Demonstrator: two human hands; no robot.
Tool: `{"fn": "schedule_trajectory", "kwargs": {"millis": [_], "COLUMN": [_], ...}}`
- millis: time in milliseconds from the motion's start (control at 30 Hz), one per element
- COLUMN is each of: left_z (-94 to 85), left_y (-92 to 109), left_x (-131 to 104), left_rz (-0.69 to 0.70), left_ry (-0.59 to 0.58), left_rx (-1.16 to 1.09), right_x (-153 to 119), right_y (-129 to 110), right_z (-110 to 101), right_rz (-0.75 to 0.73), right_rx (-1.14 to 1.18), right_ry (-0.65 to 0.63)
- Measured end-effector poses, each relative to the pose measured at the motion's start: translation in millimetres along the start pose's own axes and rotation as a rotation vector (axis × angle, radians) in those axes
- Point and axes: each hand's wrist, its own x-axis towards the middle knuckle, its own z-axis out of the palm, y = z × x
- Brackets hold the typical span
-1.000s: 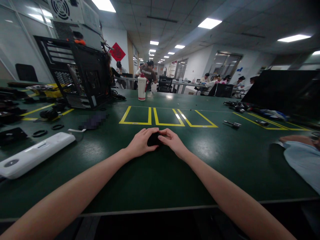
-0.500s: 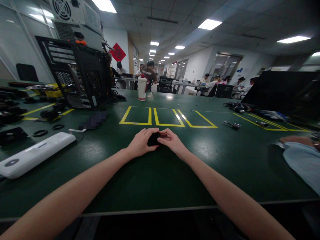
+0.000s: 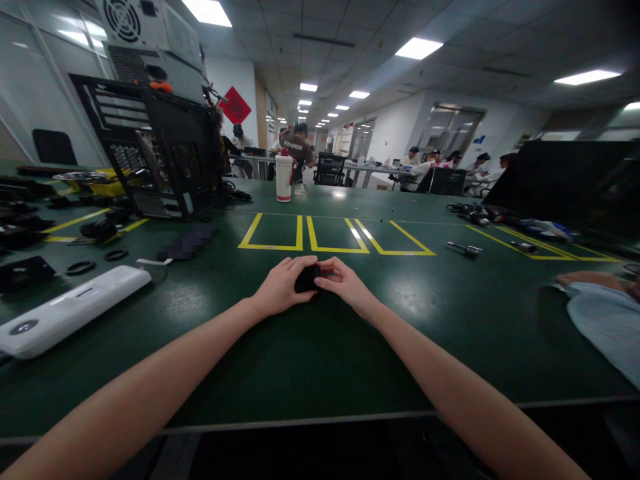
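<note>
A small black round object (image 3: pixel 306 280) is held between my two hands, close to the green tabletop (image 3: pixel 320 360). I cannot make out its exact kind, since fingers cover much of it. My left hand (image 3: pixel 284 285) curves around its left side, thumb below and fingers over the top. From the right, my right hand (image 3: pixel 345 285) closes thumb and fingertips on it. Just beyond my hands lie yellow tape outlines (image 3: pixel 340 251) on the table.
A white power strip-like device (image 3: pixel 75 310) lies at left, near black rings (image 3: pixel 80 267). Behind them stands a black computer case (image 3: pixel 165 147). A white cup (image 3: pixel 284 179) is at the back. Metal sockets (image 3: pixel 465 250) lie right of centre; another person's sleeve (image 3: pixel 600 320) rests at far right.
</note>
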Motion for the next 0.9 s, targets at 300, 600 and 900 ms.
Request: {"fn": "schedule_trajectory", "kwargs": {"millis": [300,600,900], "left_z": [0.9,1.2,0.5], "left_y": [-1.4,-0.7,-0.5], "left_x": [0.2,0.6,0.1], "left_rz": [0.004,0.009,-0.006], "left_ry": [-0.004,-0.002,-0.008], "left_rx": [0.011,0.014,0.014], "right_x": [3.3,0.5,3.7], "right_y": [5.2,0.1,2.8], "right_z": [-1.5,-1.6,-2.6], "right_rz": [0.014,0.004,0.049], "right_rx": [-0.063,0.005,-0.058], "right_ry": [0.055,0.005,0.024]}}
